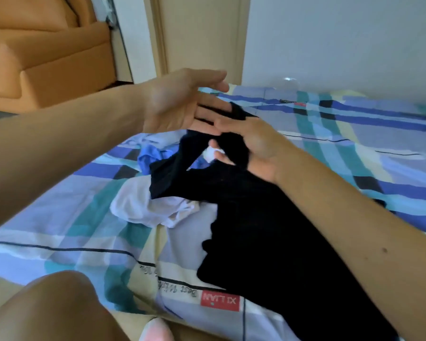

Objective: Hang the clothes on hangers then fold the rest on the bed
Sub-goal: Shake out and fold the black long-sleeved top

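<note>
A black garment (261,232) hangs from my hands and trails down over the bed (354,148) toward the lower right. My right hand (251,146) grips its upper edge, fingers curled round the black cloth. My left hand (182,102) is raised beside it, palm up and fingers straight, with its fingertips against the top of the black cloth. A crumpled white garment (143,205) and a blue one (150,156) lie on the bed below my hands. No hanger is in view.
The bed has a blue, teal and cream striped sheet with a red label (219,301). My knee (52,306) is at the bottom left. An orange sofa (47,50) stands beyond the doorway (197,33). A white wall runs behind the bed.
</note>
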